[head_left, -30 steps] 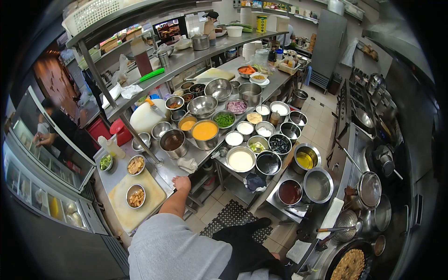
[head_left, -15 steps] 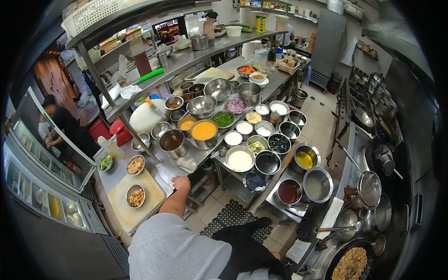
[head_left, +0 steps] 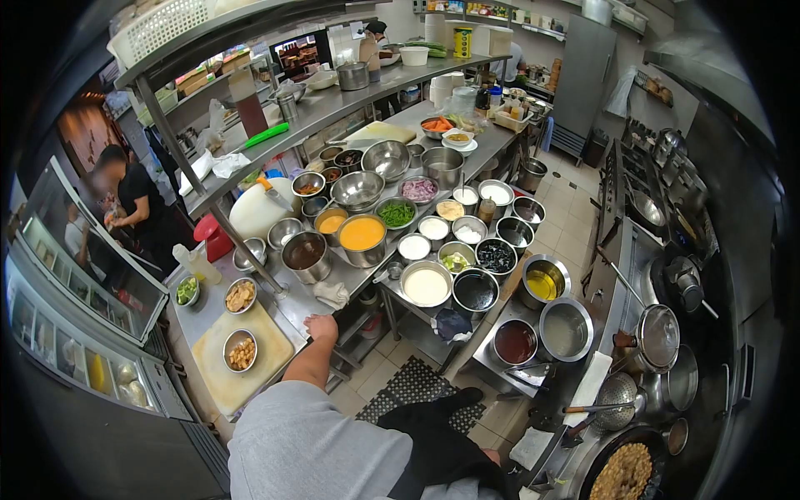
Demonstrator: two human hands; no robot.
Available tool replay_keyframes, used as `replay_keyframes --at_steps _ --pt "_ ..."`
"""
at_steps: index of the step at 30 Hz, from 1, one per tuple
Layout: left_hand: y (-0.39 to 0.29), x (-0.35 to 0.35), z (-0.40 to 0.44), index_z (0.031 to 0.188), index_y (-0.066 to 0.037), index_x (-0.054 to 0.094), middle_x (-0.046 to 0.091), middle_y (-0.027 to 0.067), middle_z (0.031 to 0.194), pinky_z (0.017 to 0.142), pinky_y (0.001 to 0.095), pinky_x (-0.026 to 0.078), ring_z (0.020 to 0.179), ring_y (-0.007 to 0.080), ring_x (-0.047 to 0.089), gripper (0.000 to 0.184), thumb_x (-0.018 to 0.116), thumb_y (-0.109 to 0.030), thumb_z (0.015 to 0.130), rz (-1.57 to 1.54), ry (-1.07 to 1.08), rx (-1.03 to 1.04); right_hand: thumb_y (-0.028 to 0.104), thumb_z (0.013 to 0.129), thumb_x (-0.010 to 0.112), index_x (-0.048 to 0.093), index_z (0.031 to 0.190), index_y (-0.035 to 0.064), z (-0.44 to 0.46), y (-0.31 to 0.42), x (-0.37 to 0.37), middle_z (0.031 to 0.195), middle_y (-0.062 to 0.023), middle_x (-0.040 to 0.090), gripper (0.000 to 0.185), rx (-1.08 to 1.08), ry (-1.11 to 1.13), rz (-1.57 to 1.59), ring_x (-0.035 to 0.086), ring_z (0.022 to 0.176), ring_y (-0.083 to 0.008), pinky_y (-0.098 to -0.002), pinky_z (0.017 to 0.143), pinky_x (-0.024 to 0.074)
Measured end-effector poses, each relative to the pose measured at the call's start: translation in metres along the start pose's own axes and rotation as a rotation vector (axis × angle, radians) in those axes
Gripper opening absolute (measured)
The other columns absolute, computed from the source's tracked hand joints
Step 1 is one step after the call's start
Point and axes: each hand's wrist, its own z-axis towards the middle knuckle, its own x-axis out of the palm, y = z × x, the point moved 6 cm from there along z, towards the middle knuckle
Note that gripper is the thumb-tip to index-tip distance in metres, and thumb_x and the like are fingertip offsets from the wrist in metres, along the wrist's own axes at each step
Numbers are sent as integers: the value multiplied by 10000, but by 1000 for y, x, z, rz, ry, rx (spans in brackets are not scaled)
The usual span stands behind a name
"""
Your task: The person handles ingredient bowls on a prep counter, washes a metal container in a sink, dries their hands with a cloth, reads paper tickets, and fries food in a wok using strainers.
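Note:
My left hand [head_left: 320, 327] rests at the edge of the steel counter [head_left: 293, 310], its fingers curled on the rim. Close by lie a crumpled cloth [head_left: 332, 294] and a cutting board [head_left: 268, 327]. On the board stands a metal bowl of browned chunks [head_left: 241, 351], with a second bowl of pale brown pieces [head_left: 241, 297] behind it. Only a sliver of skin, likely my right hand [head_left: 493, 456], shows beside the black apron; its fingers are hidden. At the lower right, golden pieces [head_left: 618, 473] fill a wok on the stove.
Pots of orange liquid [head_left: 362, 237], dark sauce [head_left: 306, 255] and cream-coloured liquid [head_left: 425, 284] crowd the counters. A strainer [head_left: 658, 337] and a perforated ladle [head_left: 617, 398] lie by the stove. A black mat [head_left: 412, 387] covers floor tiles. A person [head_left: 137, 200] stands at left beyond the fridge.
The person at the left has straightened up and holds their hands higher. My left hand stays on the counter edge; the view has shifted very slightly.

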Motion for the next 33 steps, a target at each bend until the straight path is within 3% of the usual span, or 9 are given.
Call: replay_keyframes --at_steps 2,9,11,15,17,21,23,26,33 --pt "-2 -9 -6 1152 -20 700 531 265 1368 1016 539 420 1275 452 490 338 500 -177 930 50 -65 27 269 857 626 669 1214 157 26 -17 18 1133 -71 705 377 -201 -4 -85 668 1043 -241 -366 883 533" --pt "4 18 11 1104 -28 721 556 253 1337 1021 525 411 1203 426 540 327 488 -181 933 -4 -155 -24 271 858 607 696 1135 134 12 0 5 1044 -99 718 322 -154 -29 -168 683 975 -281 -400 837 543" --pt "7 24 13 1096 -28 724 569 247 1320 1018 525 411 1192 423 544 327 486 -182 933 -59 -162 -70 280 857 588 708 1092 129 58 -32 46 993 -117 717 304 -378 -103 -469 686 938 -307 -418 810 546" --pt "5 9 3 1041 -57 744 617 231 1225 967 506 429 1139 397 564 302 500 -185 917 72 -218 7 295 842 585 709 1059 131 1 13 -6 982 -141 711 299 -288 -80 -255 682 933 -324 -419 809 544" --pt "2 6 3 1238 77 607 435 294 1440 1014 590 416 1358 472 367 456 430 -237 958 -58 75 23 297 832 593 700 992 107 -17 27 -23 927 -148 709 270 -295 -147 -92 687 880 -331 -442 763 546" --pt "-4 -9 -5 1157 38 679 493 288 1398 1052 583 359 1293 466 459 409 442 -213 938 45 45 110 299 833 594 695 979 99 -4 18 -22 909 -150 707 267 -353 -131 -171 687 856 -328 -443 738 544" --pt "-4 -24 -16 1133 25 689 583 289 1263 958 532 444 1184 430 544 388 458 -219 938 55 -3 99 299 833 595 693 973 95 6 12 -19 901 -150 706 266 -387 -106 -241 687 845 -326 -443 726 543" --pt "6 -2 -4 1401 140 385 379 350 1455 1040 589 405 1361 508 352 572 370 -230 966 -138 41 -83 301 834 596 690 963 89 15 15 -21 888 -151 704 266 -432 -82 -313 687 827 -323 -444 708 542" --pt "5 -7 -10 1405 147 376 342 373 1464 1073 594 365 1380 520 314 621 369 -306 980 -167 57 -68 304 835 598 681 941 74 29 2 -12 858 -154 700 266 -540 -96 -394 687 786 -317 -445 665 539"
